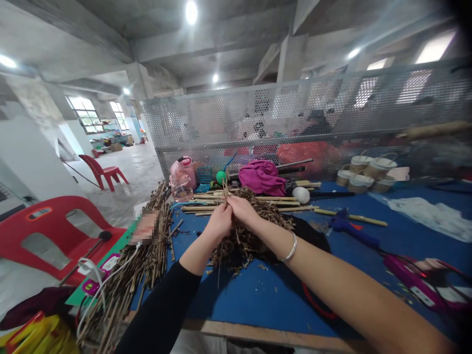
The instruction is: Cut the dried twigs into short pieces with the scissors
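Note:
My left hand [220, 220] and my right hand [241, 209] meet over a heap of dry brown twigs [250, 231] on the blue table [258, 295]. Both hands are closed, pinching a small upright bundle of twig strands [225, 191] between them. The left arm wears a black sleeve. The right wrist carries a silver bangle [289, 251]. A few pale bamboo sticks [250, 201] lie just behind the heap.
A long pile of brown sticks [136, 265] runs down the table's left edge. A pink jug [182, 178], magenta cloth [262, 177], small baskets [365, 174], white cloth [431, 214] and a blue-handled tool [350, 231] lie around. Red chairs [55, 231] stand left; a perforated metal screen [295, 113] backs the table.

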Demonstrator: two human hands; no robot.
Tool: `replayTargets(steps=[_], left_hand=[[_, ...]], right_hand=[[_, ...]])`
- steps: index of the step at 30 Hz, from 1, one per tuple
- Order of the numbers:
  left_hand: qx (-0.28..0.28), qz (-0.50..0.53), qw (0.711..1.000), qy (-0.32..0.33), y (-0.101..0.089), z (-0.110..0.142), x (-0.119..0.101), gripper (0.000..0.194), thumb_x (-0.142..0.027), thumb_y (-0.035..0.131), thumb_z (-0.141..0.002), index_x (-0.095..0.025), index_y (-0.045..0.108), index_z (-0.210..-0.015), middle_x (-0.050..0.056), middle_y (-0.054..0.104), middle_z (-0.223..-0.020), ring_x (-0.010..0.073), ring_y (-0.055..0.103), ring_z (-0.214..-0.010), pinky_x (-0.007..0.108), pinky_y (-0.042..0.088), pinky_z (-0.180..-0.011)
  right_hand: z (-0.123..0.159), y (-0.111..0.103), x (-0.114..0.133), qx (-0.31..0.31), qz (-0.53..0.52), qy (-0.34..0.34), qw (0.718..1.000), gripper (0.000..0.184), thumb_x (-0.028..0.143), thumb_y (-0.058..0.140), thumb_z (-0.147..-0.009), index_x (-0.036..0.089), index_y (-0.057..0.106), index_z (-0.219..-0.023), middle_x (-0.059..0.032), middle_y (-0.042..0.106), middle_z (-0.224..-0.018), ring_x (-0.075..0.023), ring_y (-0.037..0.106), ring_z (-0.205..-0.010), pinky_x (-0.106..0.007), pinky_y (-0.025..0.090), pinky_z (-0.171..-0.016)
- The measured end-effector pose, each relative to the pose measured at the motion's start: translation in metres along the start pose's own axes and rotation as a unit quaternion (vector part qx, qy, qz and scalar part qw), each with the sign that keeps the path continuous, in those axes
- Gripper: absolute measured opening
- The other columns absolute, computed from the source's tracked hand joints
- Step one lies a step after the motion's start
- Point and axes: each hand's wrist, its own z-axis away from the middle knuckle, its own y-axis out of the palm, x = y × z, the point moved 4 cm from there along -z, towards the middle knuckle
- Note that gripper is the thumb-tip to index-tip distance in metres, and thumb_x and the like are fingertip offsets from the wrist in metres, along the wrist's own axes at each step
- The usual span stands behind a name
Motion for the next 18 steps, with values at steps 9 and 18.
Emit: replayTargets(steps=[9,18], left_hand=[[-0.014,-0.057,0.998,-0.002,-0.063,-0.006,0.017,0.018,-0.03,0.041,-0.081,-0.017,0.044,-0.069,-0.003,0.054,-0.051,0.0054,0.037,-0.036,0.016,0.027,-0.039],[-0.089,-0.4,0.912,-0.025,-0.103,-0.008,0.083,0.029,-0.028,0.032,-0.084,-0.015,0.054,-0.072,0.005,0.059,-0.061,0.0134,0.055,-0.052,0.023,0.039,-0.051]], right_hand=[[0.017,-0.08,-0.039,-0.014,0.037,-0.044,0.998,0.033,0.038,0.044,-0.084,0.016,0.06,-0.103,-0.0053,0.067,-0.094,-0.0157,0.059,-0.081,-0.024,0.042,-0.071],[0.087,-0.061,-0.091,0.216,0.362,0.071,0.904,0.032,0.042,0.065,-0.064,0.019,0.061,-0.085,-0.009,0.066,-0.085,-0.0246,0.062,-0.077,-0.027,0.04,-0.057]])
